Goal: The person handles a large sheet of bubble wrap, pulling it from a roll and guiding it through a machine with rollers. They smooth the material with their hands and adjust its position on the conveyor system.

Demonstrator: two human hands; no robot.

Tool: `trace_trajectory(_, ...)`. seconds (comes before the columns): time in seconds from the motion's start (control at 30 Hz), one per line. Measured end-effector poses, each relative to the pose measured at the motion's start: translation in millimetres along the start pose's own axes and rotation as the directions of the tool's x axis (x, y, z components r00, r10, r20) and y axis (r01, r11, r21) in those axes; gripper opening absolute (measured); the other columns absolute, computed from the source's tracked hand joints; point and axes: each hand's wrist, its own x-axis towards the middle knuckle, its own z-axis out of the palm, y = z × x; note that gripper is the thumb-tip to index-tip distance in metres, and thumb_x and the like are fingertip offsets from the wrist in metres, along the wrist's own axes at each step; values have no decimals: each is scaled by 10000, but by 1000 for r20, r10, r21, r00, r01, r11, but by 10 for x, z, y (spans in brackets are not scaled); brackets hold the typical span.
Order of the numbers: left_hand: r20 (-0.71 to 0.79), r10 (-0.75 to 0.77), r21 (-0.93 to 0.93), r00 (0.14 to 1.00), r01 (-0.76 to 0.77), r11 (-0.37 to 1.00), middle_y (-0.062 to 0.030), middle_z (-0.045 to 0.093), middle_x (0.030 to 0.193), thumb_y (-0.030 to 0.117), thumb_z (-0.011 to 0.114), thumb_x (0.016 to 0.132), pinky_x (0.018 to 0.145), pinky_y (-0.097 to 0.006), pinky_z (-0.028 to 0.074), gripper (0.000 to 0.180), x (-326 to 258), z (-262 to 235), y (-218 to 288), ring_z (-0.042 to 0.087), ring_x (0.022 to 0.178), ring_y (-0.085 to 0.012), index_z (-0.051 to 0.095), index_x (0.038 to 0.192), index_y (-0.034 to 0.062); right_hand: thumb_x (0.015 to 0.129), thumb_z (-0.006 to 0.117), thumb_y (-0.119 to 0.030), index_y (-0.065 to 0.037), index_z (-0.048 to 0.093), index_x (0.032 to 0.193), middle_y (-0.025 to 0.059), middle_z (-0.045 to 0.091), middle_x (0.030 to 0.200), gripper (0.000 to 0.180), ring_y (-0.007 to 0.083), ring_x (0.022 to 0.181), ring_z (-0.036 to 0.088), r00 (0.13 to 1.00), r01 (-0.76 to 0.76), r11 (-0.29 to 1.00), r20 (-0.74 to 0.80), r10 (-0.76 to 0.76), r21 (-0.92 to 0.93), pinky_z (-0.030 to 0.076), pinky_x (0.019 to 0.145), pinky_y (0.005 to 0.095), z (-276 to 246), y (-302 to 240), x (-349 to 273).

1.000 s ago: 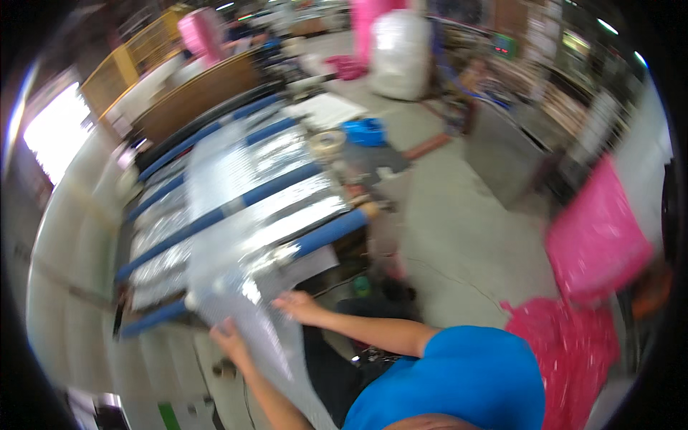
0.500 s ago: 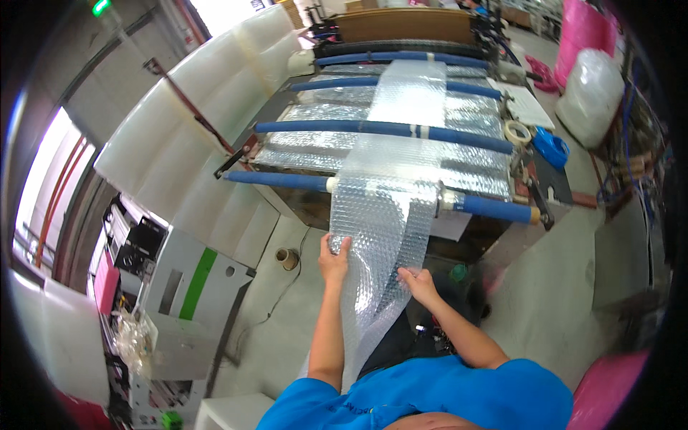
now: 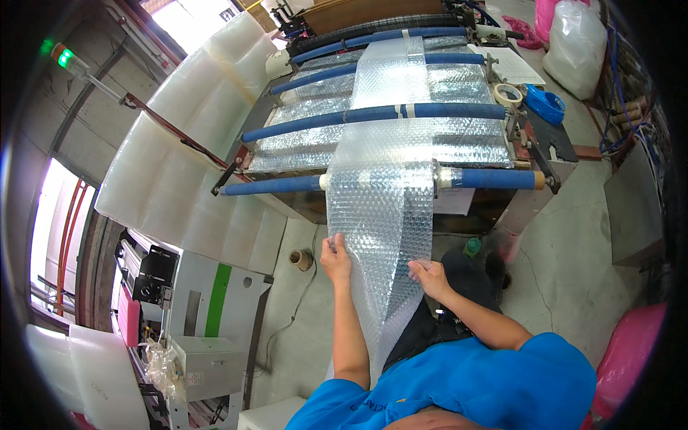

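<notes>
A long strip of clear bubble wrap [image 3: 380,208] runs over blue rollers and hangs down toward me, tapering into a fold near my lap. Its left edge is pinched by my left hand [image 3: 336,259], thumb and fingers closed on the film. On the opposite edge, my right hand [image 3: 430,278] grips the wrap between thumb and curled fingers. Both hands are just below the nearest blue roller [image 3: 494,179], which the strip passes over. Behind it, the strip lies above silvery bubble sheeting [image 3: 473,150].
Tape [image 3: 507,95] and a blue ring-shaped thing [image 3: 545,104] lie at the machine's right side. Large bubble wrap rolls [image 3: 172,158] stand at left. A grey machine with a green stripe [image 3: 218,304] is nearer. On the floor sits a cardboard core [image 3: 301,259] beside a cable.
The view has shifted and turned slightly. Both hands keep hold of the bubble wrap's edges, and the strip looks spread flatter between them.
</notes>
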Motion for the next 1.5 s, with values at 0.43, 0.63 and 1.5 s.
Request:
trace_trajectory(0.43, -92, 120, 96, 988, -111, 989, -161, 490, 564, 341, 385, 865, 487, -395, 355, 344, 13, 303, -264, 479, 512, -310, 456, 741, 28, 814, 509, -342, -3, 551, 628, 32, 527, 561, 389, 92, 527, 493, 996, 32, 996, -91, -24, 83, 389, 492, 233, 29, 96, 62)
trace_trajectory(0.63, -152, 124, 210, 981, -90, 973, -217, 523, 619, 364, 315, 870, 497, -488, 330, 338, 175, 781, -538, 489, 591, -434, 442, 826, 54, 825, 467, -398, -7, 554, 807, 40, 531, 611, 401, 121, 565, 511, 991, 0, 999, -131, -7, -49, 423, 555, 255, -98, 507, 501)
trace_trajectory(1.5, -134, 146, 31, 980, -143, 989, -198, 503, 599, 324, 343, 865, 513, -454, 344, 325, 80, 700, -613, 494, 585, -401, 441, 779, 27, 809, 430, -472, 1, 562, 689, 97, 558, 593, 506, 200, 566, 553, 989, -24, 964, -144, -15, -266, 423, 550, 315, -70, 548, 252)
